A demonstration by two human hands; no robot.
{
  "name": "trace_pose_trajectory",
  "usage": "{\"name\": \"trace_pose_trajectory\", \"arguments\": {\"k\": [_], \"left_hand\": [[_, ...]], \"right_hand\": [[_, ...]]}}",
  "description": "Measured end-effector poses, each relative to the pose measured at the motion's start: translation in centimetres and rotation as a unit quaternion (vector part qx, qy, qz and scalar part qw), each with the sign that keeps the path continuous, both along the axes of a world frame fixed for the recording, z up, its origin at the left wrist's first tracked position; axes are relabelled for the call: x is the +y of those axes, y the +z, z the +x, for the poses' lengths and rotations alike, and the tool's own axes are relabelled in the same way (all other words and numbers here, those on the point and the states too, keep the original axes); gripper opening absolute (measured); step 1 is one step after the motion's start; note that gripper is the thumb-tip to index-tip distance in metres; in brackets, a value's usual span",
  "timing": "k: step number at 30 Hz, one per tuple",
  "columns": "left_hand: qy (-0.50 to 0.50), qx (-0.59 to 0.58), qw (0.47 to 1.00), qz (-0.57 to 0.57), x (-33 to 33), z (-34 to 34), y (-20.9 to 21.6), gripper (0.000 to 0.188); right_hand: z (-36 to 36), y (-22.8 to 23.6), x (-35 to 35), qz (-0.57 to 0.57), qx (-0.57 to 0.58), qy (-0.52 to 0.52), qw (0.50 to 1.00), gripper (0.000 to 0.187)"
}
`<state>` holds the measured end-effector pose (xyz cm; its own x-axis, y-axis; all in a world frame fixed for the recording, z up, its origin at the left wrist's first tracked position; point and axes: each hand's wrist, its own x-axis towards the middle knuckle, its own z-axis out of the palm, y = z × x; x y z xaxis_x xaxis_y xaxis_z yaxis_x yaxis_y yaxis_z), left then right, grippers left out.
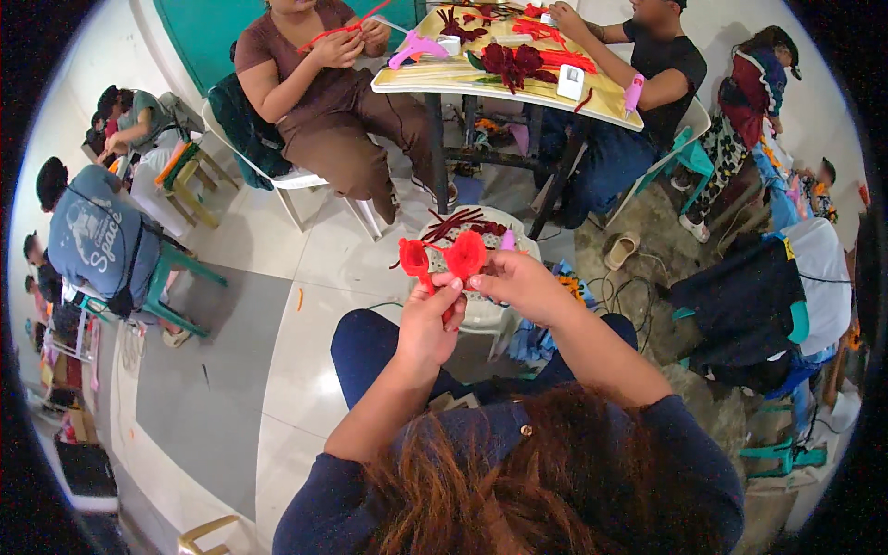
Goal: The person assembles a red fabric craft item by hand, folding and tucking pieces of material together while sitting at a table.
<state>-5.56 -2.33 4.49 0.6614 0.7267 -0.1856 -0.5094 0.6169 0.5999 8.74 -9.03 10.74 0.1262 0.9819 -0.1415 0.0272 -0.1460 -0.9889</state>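
In front of my lap I hold up a bright red fuzzy pipe-cleaner piece with two petal-like loops. My left hand (431,324) has its fingers closed on the stem below the narrower red petal (413,258). My right hand (524,282) pinches the lower edge of the wider, rounder red petal (467,250). The fingertips of both hands nearly meet between the petals. Just beyond them is a white stool (495,319) bearing dark red pipe cleaners (460,223) and a pink tool (508,240), partly hidden by my right hand.
Ahead, a yellow-topped table (407,76) holds dark red pipe-cleaner flowers (511,67), a pink glue gun (418,48) and a white box (571,82). Two people work there, one holding red pipe cleaners (335,37). Cables (618,294) and a sandal (622,251) lie on the floor at right.
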Motion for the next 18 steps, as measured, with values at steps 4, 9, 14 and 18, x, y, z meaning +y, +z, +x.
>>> {"name": "trace_pose_trajectory", "arguments": {"k": [4,9,14,18], "left_hand": [[-0.022,0.021,0.998,0.054,0.0,-0.2,0.0,0.003],[-0.088,-0.042,0.991,-0.090,0.4,-1.0,-0.5,0.003],[-0.128,-0.115,0.970,-0.169,0.6,-1.1,-1.3,0.006],[-0.154,-0.119,0.967,-0.162,0.6,-1.1,-1.4,0.007]], "right_hand": [[1.3,-1.3,-0.1,0.015,-0.007,-0.003,1.000,0.037],[2.7,0.1,-1.3,0.039,0.025,0.015,0.999,0.048],[2.9,-0.6,-1.7,0.060,0.067,0.022,0.996,0.050],[2.5,-1.2,-1.4,0.076,0.076,0.014,0.994,0.049]]}}
